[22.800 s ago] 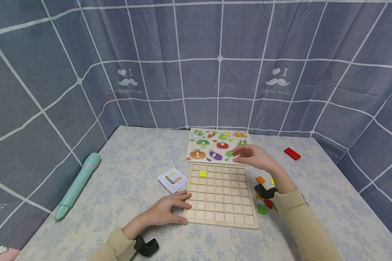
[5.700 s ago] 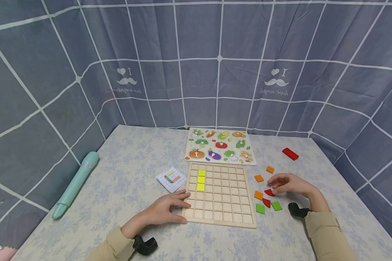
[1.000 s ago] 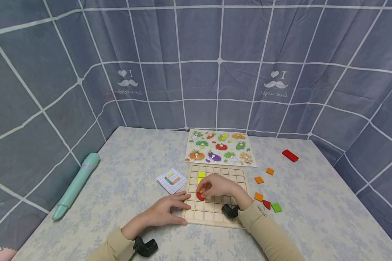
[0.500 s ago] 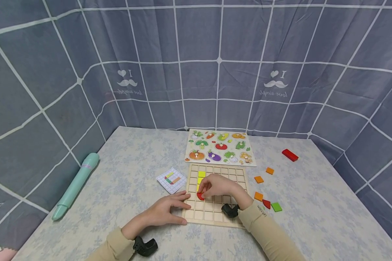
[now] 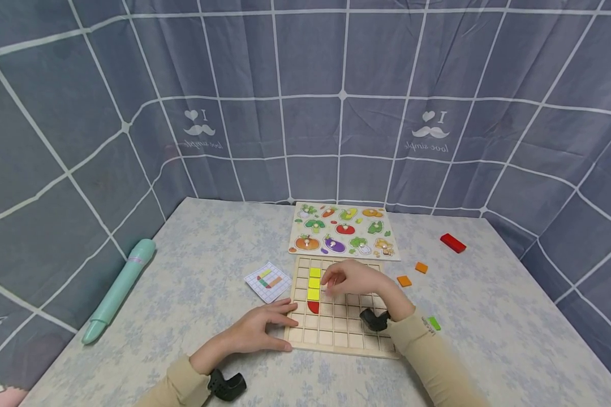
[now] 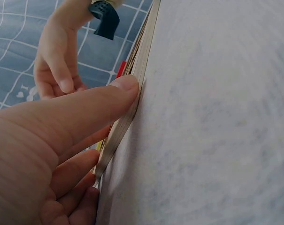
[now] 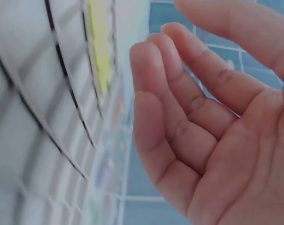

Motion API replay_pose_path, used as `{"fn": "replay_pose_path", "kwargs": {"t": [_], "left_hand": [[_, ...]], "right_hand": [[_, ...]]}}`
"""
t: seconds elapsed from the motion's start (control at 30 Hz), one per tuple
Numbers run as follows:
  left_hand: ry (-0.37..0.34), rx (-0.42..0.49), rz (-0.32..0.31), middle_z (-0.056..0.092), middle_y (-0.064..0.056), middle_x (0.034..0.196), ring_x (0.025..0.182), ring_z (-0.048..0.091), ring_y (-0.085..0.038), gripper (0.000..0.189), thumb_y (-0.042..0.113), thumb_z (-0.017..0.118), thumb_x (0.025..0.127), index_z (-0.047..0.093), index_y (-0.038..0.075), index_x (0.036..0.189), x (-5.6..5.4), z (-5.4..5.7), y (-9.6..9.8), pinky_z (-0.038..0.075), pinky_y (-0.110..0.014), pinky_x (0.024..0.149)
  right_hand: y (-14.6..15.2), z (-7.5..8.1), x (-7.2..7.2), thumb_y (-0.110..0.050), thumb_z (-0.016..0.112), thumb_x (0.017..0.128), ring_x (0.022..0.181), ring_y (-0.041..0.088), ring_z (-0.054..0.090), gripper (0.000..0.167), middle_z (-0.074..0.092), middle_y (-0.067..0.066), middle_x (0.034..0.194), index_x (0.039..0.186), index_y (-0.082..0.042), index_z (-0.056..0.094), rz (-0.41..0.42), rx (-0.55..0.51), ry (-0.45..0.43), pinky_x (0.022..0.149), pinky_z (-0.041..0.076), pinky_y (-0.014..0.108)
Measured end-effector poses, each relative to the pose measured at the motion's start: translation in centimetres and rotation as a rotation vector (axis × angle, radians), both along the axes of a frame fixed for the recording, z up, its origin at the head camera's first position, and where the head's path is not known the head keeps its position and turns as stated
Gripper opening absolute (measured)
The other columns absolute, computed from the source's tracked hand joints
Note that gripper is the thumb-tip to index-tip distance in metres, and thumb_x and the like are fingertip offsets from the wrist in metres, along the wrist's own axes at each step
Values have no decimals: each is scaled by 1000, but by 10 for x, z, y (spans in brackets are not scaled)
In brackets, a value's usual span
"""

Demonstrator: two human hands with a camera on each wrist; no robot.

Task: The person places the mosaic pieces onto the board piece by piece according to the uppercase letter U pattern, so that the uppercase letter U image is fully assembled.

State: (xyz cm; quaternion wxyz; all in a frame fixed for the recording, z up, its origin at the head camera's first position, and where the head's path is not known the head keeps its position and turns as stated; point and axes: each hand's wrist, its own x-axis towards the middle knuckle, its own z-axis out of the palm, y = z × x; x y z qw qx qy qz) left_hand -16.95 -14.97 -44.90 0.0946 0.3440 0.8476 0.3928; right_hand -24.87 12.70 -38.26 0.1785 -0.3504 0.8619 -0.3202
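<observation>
The wooden grid board (image 5: 326, 337) lies flat on the table. A column of yellow square tiles (image 5: 313, 283) sits in its upper left cells, with a red rounded quarter piece (image 5: 313, 307) directly below them. My left hand (image 5: 254, 328) rests at the board's left edge; in the left wrist view its thumb (image 6: 125, 83) and fingers touch that edge. Above the board, right of the yellow tiles, hovers my right hand (image 5: 355, 279). The right wrist view shows its fingers (image 7: 149, 70) loosely bent with nothing between them. A patterned card (image 5: 268, 281) lies left of the board.
A vegetable knob puzzle (image 5: 364, 229) lies behind the board. To the right are orange tiles (image 5: 404, 281), a green tile (image 5: 434, 323) partly behind the sleeve, and a red block (image 5: 453, 243). A teal wand-shaped object (image 5: 119, 291) lies far left. Curtains surround the table.
Within the last half second my right hand has released the red quarter piece and lifted away rightward and back. Its forearm hides some loose pieces. The left hand stays put.
</observation>
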Motion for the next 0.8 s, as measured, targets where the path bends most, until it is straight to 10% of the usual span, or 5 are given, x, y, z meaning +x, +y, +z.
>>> {"fn": "replay_pose_path", "kwargs": {"t": [0.33,0.8], "left_hand": [[-9,-11,10,44,-2,143,137,29,-22,47,40,76,76,69,14,115,0,1,1,27,-45,109],[-11,-10,19,45,0,142,137,29,-22,46,39,77,76,69,14,114,2,2,1,27,-44,110]], "right_hand": [[58,33,5,-19,63,91,86,19,62,23,65,1,94,109,-5,64,-64,-119,17,78,52,30],[130,25,20,-17,65,90,81,18,62,22,65,10,96,107,-4,64,-235,-181,57,71,53,29]]}}
